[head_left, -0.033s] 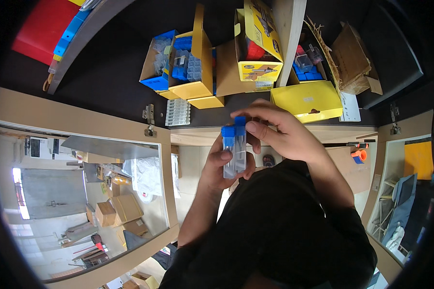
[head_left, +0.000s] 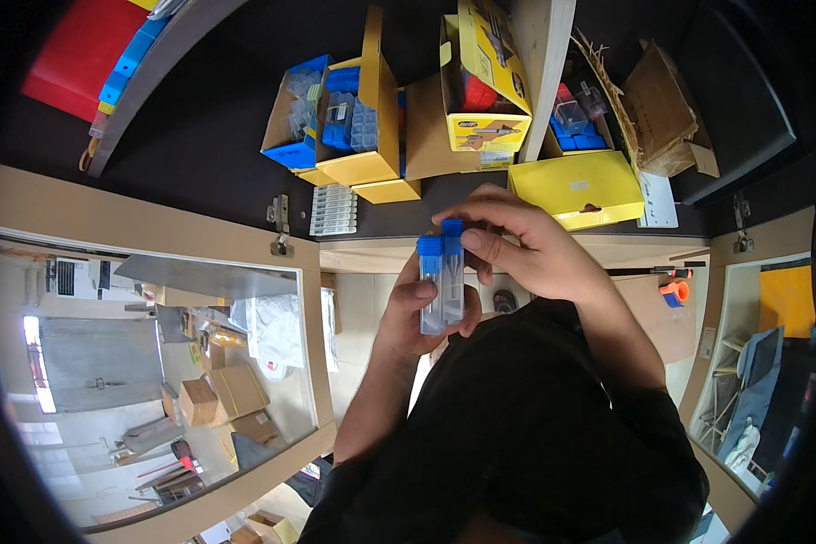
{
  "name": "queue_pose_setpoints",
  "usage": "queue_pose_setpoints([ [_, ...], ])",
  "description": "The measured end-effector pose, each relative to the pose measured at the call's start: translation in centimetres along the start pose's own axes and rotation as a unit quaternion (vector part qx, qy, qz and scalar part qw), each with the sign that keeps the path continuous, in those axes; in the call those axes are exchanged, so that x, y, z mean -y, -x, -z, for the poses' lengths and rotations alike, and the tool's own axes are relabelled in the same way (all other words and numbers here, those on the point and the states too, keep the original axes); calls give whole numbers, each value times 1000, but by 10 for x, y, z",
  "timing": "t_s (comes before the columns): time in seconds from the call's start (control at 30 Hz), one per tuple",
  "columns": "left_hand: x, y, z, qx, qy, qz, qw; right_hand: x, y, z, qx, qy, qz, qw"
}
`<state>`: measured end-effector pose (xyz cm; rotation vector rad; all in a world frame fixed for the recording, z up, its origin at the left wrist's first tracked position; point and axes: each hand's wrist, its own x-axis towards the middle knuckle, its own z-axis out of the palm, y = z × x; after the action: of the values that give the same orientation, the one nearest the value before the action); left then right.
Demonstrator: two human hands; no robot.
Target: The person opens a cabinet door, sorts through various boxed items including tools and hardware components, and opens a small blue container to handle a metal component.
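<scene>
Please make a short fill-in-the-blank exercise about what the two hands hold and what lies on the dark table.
1. The left hand holds clear plastic tubes with caps of ____ colour.
2. The right hand touches the tubes at their ____ end.
3. The open cardboard boxes on the dark table are mostly ____ outside.
4. The flat red sheet lies at the picture's upper ____ corner.

Missing words: blue; capped; yellow; left

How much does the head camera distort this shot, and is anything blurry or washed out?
Head view: heavy fisheye, with the wooden cabinet frame bowing and the corners black; bright glare on its glass panel at left; the hands and the clear blue-capped cases they hold are sharp and evenly lit.
</scene>
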<state>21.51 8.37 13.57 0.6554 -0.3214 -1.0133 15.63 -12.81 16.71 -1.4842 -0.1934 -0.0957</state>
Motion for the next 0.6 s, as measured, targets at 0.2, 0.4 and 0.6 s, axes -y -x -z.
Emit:
queue_pose_setpoints([
  [0.2, 5, 0, -4, -25, 48, 31, 998, -14, 1, 9, 2, -81, 7, 997],
  [0.4, 7, -4, -2, 16, 80, 41, 996, -13, 5, 11, -31, -96, -28, 994],
  [0.6, 1, -5, -9, -1, 46, 56, 997, -8, 8, 9, -56, -128, -27, 990],
])
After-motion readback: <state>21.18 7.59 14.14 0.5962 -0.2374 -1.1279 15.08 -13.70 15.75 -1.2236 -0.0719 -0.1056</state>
